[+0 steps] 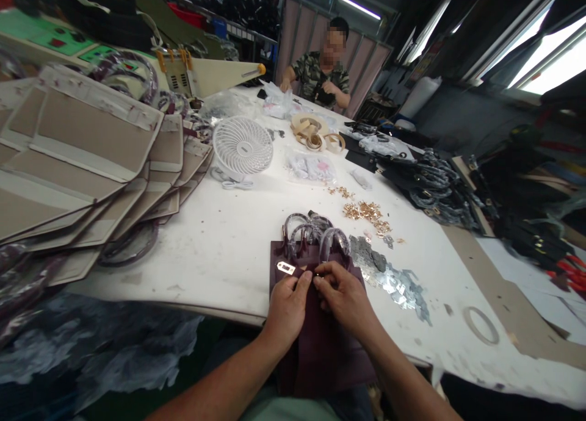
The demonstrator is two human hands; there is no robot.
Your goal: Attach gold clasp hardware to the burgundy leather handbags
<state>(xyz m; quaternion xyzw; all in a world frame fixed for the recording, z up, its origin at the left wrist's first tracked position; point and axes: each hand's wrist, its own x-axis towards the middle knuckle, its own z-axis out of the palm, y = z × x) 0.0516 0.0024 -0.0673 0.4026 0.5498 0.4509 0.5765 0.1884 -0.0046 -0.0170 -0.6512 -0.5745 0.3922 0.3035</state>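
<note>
**Hands meet on a purple bag**

Left hand [286, 308], fingers pressed together, grips the top edge of the purple bag [320, 354], which lies at the near edge of the white surface [220, 244]. Right hand [343, 296] pinches a small fitting [317, 277] against that edge. From the hands, the wrapped handles [311, 229] lie at 12 o'clock, the silver plates [394, 280] at 3, the gold pieces [366, 212] at 1 and the fan [242, 145] at 11.
</note>
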